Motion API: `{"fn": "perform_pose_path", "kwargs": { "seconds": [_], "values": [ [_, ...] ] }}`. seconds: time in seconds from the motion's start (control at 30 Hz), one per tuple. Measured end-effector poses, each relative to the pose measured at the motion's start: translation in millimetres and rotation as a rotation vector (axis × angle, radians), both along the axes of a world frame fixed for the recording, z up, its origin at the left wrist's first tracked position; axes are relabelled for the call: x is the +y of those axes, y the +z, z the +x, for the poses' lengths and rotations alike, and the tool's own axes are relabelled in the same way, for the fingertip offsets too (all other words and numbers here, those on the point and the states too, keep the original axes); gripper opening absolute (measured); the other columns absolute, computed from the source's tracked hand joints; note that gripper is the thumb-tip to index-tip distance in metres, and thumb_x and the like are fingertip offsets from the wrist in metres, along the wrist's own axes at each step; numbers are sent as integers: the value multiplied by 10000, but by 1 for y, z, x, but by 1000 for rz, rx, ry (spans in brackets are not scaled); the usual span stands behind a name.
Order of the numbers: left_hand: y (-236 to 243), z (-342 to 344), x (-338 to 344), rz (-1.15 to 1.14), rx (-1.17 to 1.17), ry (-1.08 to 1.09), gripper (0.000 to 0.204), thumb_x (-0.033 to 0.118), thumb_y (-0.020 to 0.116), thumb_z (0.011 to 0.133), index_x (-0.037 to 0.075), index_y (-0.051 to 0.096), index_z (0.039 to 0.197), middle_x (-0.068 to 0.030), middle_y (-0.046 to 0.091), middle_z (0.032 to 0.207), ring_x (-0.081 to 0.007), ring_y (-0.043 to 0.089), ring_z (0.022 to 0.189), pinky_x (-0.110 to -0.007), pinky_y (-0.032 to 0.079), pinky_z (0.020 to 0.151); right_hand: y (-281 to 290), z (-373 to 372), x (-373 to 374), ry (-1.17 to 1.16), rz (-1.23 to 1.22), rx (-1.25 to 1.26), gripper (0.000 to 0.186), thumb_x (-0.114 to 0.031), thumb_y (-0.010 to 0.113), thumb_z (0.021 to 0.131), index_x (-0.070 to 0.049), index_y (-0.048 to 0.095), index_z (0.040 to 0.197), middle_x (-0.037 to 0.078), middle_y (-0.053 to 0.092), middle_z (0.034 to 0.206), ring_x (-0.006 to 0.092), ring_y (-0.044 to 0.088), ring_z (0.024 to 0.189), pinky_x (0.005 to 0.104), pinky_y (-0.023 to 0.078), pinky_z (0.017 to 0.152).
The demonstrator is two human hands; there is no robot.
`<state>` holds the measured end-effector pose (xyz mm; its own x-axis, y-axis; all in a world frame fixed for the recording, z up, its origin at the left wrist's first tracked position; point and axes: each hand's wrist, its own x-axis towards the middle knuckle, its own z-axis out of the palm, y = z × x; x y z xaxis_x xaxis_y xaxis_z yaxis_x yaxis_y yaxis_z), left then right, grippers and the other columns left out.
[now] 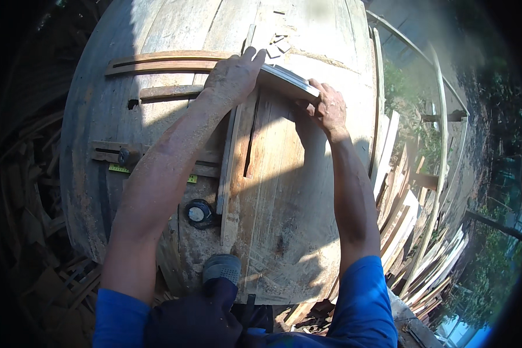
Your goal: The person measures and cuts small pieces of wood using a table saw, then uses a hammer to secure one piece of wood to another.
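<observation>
I hold a thin board [289,82] near the top of the wooden work surface [284,238]: my left hand [234,78] grips its left end and my right hand [329,107] its right end, fingers curled round it. The board is tilted over a long upright-running wooden strip [232,203]. Horizontal slats [156,65] lie left of my left hand. Further down are a slotted wooden bar [104,151] with a dark knob [128,155], a yellow measuring tape strip [119,168] partly hidden by my left arm, and a round black object [198,213].
Small wood offcuts [277,46] lie beyond the board. My shoe [220,268] rests at the surface's lower part. Stacked boards [403,243] and a light rail frame [441,145] stand to the right, with greenery behind. Loose scrap wood [35,220] lies at the left.
</observation>
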<state>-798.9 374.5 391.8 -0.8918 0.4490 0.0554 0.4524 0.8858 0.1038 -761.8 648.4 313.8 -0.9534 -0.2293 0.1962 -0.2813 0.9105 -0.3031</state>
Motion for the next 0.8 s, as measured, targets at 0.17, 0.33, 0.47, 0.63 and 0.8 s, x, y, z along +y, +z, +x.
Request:
{"fn": "perform_pose_path", "kwargs": {
  "seconds": [0.17,0.33,0.47,0.63,0.8],
  "values": [
    [76,60,-41,308,179,81,565,104,657,937,72,460,1465,-148,591,1196,-316,701,990,-415,603,820,-4,68,48,-214,-214,12,620,-233,837,721,-102,637,1293,140,673,1017,355,668,949,477,519,837],
    [96,220,-63,765,-142,182,515,107,727,898,59,564,1384,-131,618,1160,-198,668,840,-342,572,762,34,221,58,-521,-549,-667,561,-371,768,874,34,644,1241,124,724,969,281,715,844,415,568,749],
    [42,358,-33,914,-1169,321,720,455,726,933,-56,489,1383,-250,598,1264,-329,666,1121,-400,557,914,47,389,22,-830,-1376,-882,488,-350,687,953,7,614,1278,104,697,1120,233,677,1005,412,526,914],
    [8,441,21,1000,-1190,212,863,493,745,920,-85,361,1433,-284,576,1304,-323,582,1237,-401,502,1021,88,499,-68,-760,-1928,-908,547,-432,666,969,-76,547,1366,61,643,1303,262,578,1234,450,395,1130],
    [-2,479,10,1635,-1338,460,626,221,709,981,-45,383,1445,-176,585,1296,-225,577,1203,-370,484,1029,84,540,-77,-784,-2207,-673,442,-403,657,975,-188,584,1354,77,659,1283,267,589,1224,537,386,1075]
  ]
}}
